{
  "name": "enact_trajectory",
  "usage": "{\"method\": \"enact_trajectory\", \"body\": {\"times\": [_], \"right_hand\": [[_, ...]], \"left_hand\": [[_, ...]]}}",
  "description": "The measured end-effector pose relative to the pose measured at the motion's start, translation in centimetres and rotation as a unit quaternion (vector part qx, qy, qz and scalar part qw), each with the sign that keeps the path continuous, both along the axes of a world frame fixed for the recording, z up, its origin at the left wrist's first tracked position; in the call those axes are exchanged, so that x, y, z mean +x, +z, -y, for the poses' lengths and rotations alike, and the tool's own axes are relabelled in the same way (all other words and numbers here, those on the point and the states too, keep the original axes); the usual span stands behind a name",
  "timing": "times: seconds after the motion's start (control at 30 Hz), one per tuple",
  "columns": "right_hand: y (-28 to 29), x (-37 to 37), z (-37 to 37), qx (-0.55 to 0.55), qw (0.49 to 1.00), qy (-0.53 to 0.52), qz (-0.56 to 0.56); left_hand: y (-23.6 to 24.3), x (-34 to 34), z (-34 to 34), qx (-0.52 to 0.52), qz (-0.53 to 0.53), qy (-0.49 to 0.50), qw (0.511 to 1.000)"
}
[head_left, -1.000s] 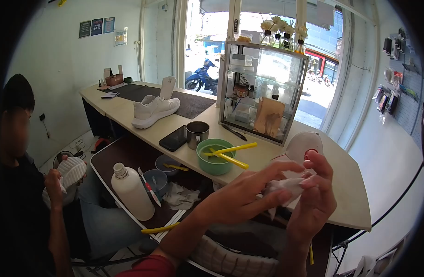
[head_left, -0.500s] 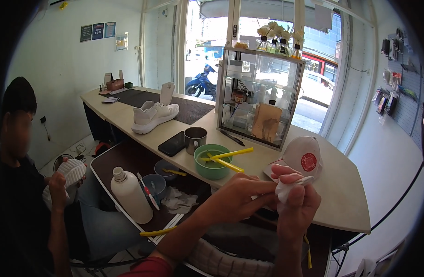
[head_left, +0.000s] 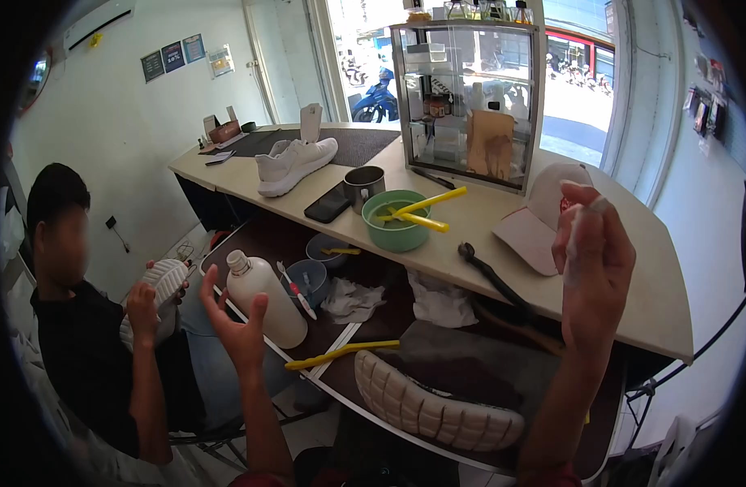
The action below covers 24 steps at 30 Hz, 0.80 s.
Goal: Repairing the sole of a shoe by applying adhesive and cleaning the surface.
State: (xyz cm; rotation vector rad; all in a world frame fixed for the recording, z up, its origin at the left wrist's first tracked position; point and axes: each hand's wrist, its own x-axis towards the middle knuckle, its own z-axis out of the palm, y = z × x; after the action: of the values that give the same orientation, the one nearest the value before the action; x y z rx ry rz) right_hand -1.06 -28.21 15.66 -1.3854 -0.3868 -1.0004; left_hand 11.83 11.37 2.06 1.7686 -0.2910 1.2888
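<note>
My left hand [head_left: 241, 329] is open with its fingers spread and nothing in it, in front of a white bottle [head_left: 267, 304]. On the right, my right hand [head_left: 602, 272] is raised with bent fingers closed around a thin white tissue-like piece [head_left: 582, 237], partly hidden by them. Beyond that hand is a pale cap [head_left: 529, 231] on the counter. Below and between my hands lies a dark shoe [head_left: 478, 357] on its side, its cream ribbed sole [head_left: 434, 406] toward me.
The counter [head_left: 633, 304] holds a green bowl [head_left: 396, 227] with yellow-handled tools, a metal mug [head_left: 363, 188], phone [head_left: 327, 203], white shoe [head_left: 296, 166], black-handled tool [head_left: 495, 276] and glass cabinet [head_left: 470, 105]. Crumpled paper [head_left: 353, 302] lies lower. At left, a person [head_left: 89, 341] holds another shoe [head_left: 158, 296].
My hands have parted: the left moved away to the left and spread its fingers, the right rose to the right with the white piece. The view has shifted, showing more of the shoe sole.
</note>
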Motion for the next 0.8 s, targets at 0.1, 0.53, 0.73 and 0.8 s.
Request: {"method": "enact_trajectory", "body": {"times": [0.1, 0.53, 0.73, 0.8], "right_hand": [[-0.2, -0.1, -0.6, -0.058, 0.991, -0.098, -0.074], [-8.5, -0.2, 0.9, -0.254, 0.933, 0.052, -0.251], [-9.1, 0.8, 0.7, -0.255, 0.933, 0.052, -0.249], [-9.5, 1.1, 0.8, -0.25, 0.941, -0.003, -0.229]], "left_hand": [[-1.0, 0.2, 2.2, -0.019, -0.086, -0.056, 0.995], [0.1, -0.8, 4.6, 0.16, -0.032, -0.131, 0.978], [3.0, -0.7, 9.1, 0.35, 0.076, -0.104, 0.928], [3.1, -0.5, 10.2, 0.371, 0.065, -0.135, 0.917]]}}
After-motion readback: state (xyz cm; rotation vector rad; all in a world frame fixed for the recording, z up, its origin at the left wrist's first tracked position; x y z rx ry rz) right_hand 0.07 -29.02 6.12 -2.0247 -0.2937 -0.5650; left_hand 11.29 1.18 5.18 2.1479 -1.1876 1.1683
